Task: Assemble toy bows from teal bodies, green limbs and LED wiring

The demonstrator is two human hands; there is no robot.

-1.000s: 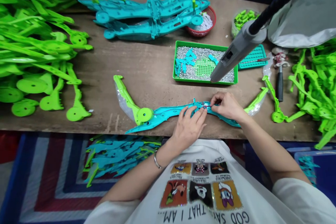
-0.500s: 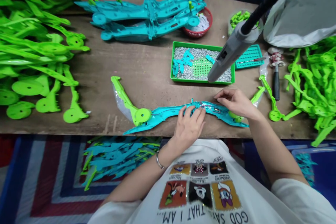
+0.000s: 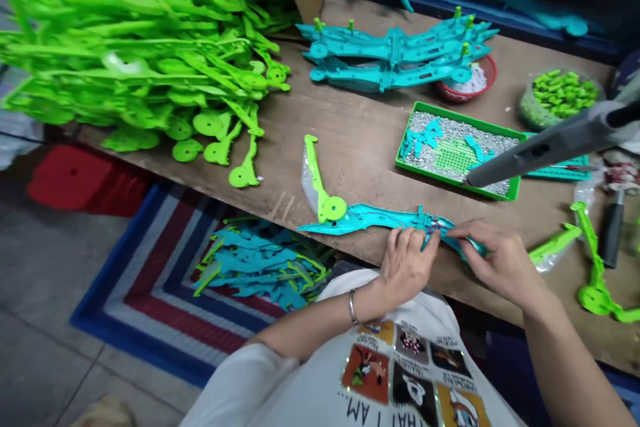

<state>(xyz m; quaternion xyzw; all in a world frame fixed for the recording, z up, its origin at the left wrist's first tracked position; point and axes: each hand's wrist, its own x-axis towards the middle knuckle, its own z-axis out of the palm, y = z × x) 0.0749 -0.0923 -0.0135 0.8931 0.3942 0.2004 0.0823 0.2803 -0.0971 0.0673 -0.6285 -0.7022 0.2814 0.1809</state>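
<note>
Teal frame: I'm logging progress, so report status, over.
Left hand on teal frame, near its middle. Right hand over the frame's right half, contact unclear. Gray electric screwdriver over green tray, clear of both hands.

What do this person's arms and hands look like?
The left hand and right hand are ungloved. A silver-coloured bangle circles the left wrist, and that arm has a short white sleeve. The right forearm is bare.

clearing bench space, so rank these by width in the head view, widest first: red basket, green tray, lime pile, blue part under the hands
1. Lime pile
2. Blue part, partly covered
3. Green tray
4. Red basket, partly hidden
</note>
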